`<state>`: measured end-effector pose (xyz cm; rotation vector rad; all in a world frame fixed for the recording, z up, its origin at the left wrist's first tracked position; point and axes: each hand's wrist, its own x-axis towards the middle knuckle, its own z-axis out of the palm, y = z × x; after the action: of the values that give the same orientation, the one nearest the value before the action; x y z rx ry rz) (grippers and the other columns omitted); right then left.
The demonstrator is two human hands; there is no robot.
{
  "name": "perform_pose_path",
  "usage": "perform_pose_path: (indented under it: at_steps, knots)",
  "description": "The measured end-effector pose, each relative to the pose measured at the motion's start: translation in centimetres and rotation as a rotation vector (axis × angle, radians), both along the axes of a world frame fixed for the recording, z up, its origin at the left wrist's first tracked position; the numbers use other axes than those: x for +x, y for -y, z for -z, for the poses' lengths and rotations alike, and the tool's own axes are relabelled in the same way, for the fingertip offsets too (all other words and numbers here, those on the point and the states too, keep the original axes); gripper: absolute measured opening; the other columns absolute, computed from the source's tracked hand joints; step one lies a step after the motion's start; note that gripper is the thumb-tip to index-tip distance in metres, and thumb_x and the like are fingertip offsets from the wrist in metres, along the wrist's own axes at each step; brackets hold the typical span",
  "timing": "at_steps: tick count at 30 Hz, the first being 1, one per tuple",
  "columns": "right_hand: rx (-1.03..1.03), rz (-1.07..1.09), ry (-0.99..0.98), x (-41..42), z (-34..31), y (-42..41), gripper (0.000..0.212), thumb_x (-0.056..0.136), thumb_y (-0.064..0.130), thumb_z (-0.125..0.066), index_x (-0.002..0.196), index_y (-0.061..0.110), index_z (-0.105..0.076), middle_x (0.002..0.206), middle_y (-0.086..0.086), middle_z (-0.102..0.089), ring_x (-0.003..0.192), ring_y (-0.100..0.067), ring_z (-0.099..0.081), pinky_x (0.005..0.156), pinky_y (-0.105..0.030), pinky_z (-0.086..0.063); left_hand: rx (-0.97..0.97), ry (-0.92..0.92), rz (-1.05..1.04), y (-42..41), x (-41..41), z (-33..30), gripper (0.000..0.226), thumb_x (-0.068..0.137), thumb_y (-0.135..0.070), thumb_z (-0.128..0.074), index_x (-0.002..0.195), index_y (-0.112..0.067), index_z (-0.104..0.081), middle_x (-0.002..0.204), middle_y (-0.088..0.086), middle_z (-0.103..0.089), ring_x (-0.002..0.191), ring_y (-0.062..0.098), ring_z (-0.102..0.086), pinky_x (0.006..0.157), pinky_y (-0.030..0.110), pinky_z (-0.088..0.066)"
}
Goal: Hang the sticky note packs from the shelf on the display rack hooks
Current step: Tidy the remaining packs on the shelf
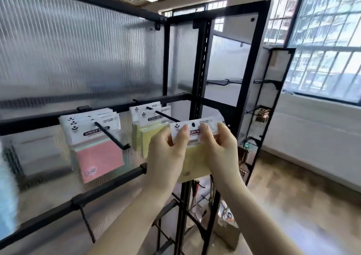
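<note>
A yellow sticky note pack (195, 157) is held upright in front of the display rack. My left hand (168, 157) pinches the left side of its white header card and my right hand (220, 149) pinches the right side. The card's hang hole sits just off the tip of the right black hook (164, 115). Two yellow packs (150, 129) hang further back on that hook. Several pink packs (97, 145) hang on the left hook (111, 135).
A black crossbar (39, 118) carries the hooks before a ribbed translucent panel (78, 49). A lower black bar (109, 184) runs under the packs. A narrow black side rack (259, 118) with small items stands to the right, windows behind it.
</note>
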<state>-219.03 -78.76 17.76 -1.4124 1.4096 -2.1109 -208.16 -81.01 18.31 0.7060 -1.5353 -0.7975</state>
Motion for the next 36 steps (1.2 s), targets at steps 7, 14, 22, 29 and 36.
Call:
perform_pose_path:
  at_steps: [7,14,22,29,36]
  knots:
    - [-0.062,-0.175,-0.008,-1.3,0.6,2.5,0.041,0.094,0.017,-0.06,0.058,0.027,-0.044,0.048,0.018,-0.043,0.045,0.003,-0.036,0.045,-0.008,-0.029,-0.075,-0.037,-0.118,1.6,-1.3,1.2,0.048,0.091,-0.046,-0.057,0.075,-0.002,-0.059,0.063,0.016,-0.054,0.059,0.028,-0.05,0.05,0.029,-0.037]
    - [0.001,-0.415,-0.072,-2.2,1.6,6.7,0.017,0.09,0.025,-0.065,0.079,0.031,-0.052,0.066,0.023,-0.057,0.059,0.005,-0.051,0.058,-0.009,-0.039,-0.148,-0.116,-0.466,3.4,-1.7,2.8,0.017,0.085,-0.034,-0.062,0.09,-0.03,-0.047,0.075,-0.007,-0.053,0.065,0.003,-0.049,0.063,0.009,-0.04]
    - [0.186,-0.497,-0.116,-2.5,3.7,12.7,0.022,0.087,0.028,-0.066,0.103,0.025,-0.051,0.103,0.001,-0.057,0.089,-0.002,-0.055,0.072,-0.005,-0.041,0.085,-0.225,-0.748,7.0,-1.2,4.6,0.028,0.083,-0.031,-0.07,0.092,-0.016,-0.048,0.086,0.001,-0.051,0.078,0.017,-0.05,0.072,0.019,-0.041]
    - [0.233,-0.626,-0.101,-1.2,4.6,14.8,0.013,0.091,0.025,-0.063,0.092,0.026,-0.05,0.09,0.011,-0.058,0.077,0.003,-0.056,0.063,-0.003,-0.042,0.238,-0.216,-0.781,8.8,-1.3,5.2,0.027,0.091,-0.036,-0.059,0.08,-0.012,-0.055,0.061,-0.006,-0.053,0.053,0.006,-0.055,0.043,0.021,-0.046]
    - [0.404,-0.656,-0.149,-0.8,4.3,16.2,0.023,0.091,0.035,-0.061,0.096,0.013,-0.054,0.083,0.006,-0.055,0.071,-0.005,-0.051,0.053,-0.012,-0.036,0.406,-0.122,-0.811,9.2,-1.6,5.4,0.025,0.098,-0.028,-0.048,0.082,-0.011,-0.055,0.068,0.003,-0.056,0.063,0.021,-0.054,0.066,0.041,-0.051]
